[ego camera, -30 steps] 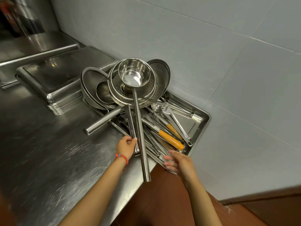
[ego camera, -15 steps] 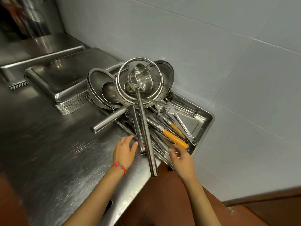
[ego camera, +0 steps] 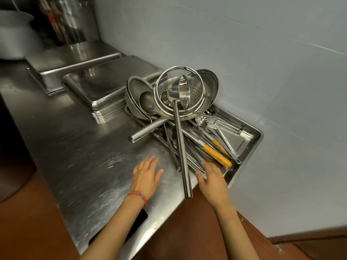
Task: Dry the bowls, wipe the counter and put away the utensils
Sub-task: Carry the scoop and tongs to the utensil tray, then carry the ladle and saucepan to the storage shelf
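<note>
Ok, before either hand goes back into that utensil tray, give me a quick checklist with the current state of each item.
1. Left hand free: ok, fingers straight, flat over the counter, holding nothing.
2. Right hand free: ok, open at the near corner of the tray.
3. Long ladle stable: not ok, its handle overhangs the counter edge and its cup leans in the colander.
4. Pile settled: cannot tell, bowls stand on edge against the colander.
5. Orange-handled utensil reachable: ok, it lies on top near the right hand.
6. Counter dry: cannot tell, only streaks and glare show.
</note>
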